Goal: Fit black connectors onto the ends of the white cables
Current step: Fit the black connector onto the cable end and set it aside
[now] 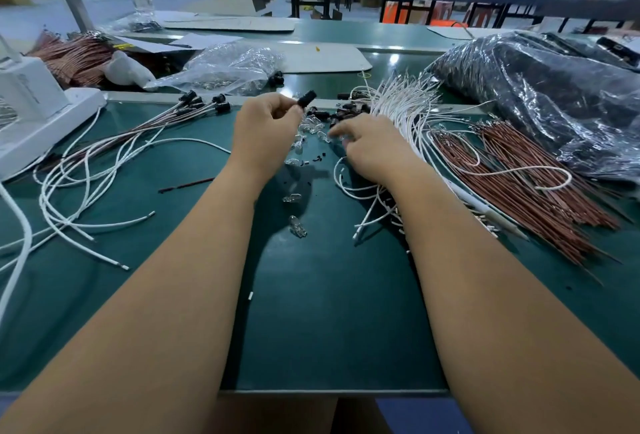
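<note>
Bright, even overhead light fills the scene. Soft shadows fall beneath both forearms onto the dark green matte tabletop (329, 329). Glare glints off the crinkled black plastic bag (540, 94) at far right. Wide-angle distortion bends the edges, and the far background is slightly soft.

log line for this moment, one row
stage: picking parts | left hand: pinches black connector, raised | right hand: fingers down among loose clear parts | white cables: beside right hand, not held
</note>
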### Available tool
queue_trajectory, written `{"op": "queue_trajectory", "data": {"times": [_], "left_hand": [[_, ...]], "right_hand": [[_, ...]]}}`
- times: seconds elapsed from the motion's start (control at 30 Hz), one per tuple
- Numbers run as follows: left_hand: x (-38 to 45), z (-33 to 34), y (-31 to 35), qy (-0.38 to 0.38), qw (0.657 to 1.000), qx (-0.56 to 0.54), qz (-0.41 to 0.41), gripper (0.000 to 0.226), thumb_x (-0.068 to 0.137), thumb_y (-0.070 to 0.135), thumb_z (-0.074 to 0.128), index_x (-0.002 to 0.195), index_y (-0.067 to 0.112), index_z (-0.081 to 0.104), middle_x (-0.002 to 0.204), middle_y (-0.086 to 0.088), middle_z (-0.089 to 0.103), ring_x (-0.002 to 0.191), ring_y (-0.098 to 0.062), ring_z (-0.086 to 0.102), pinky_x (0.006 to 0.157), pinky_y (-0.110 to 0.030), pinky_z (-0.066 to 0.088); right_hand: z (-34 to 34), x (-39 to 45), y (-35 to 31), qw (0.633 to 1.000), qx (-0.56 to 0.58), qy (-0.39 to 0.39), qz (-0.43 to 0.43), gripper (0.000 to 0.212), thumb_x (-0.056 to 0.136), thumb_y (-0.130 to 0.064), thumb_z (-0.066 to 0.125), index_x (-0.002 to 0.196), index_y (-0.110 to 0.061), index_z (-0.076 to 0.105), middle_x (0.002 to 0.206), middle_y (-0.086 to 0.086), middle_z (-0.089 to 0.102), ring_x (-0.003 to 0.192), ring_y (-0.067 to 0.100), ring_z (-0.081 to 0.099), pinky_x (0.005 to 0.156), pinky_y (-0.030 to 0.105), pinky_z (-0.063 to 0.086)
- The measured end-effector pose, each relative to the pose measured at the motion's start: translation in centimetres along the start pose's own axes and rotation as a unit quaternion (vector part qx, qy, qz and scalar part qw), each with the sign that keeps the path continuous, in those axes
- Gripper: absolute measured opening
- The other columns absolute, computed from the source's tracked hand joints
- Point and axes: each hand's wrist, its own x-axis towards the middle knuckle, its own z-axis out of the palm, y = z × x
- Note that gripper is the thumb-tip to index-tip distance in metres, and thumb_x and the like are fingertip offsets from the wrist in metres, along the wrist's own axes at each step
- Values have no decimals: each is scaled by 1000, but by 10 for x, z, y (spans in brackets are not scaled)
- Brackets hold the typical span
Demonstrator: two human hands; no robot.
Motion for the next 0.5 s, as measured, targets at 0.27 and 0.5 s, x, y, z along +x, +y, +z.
{"op": "queue_trajectory", "data": {"times": [0.27, 0.5], "left_hand": [[0, 3, -4, -33, 998, 48, -5, 14, 90, 16, 58, 78, 16, 65, 57, 6, 53, 45, 1, 44, 53, -19, 37], [-3, 5, -5, -89, 994, 67, -11, 17, 89, 18, 59, 73, 24, 63, 64, 0, 61, 58, -13, 53, 65, -29, 47]], "right_hand": [[-7, -7, -7, 988, 25, 150, -11, 23, 89, -5, 56, 100, -13, 74, 97, 4, 72, 88, 20, 62, 77, 28, 48], [-10, -8, -23, 921, 303, 239, 44, 12, 93, -10, 58, 101, -16, 64, 89, 0, 68, 80, 13, 65, 76, 27, 53]]}}
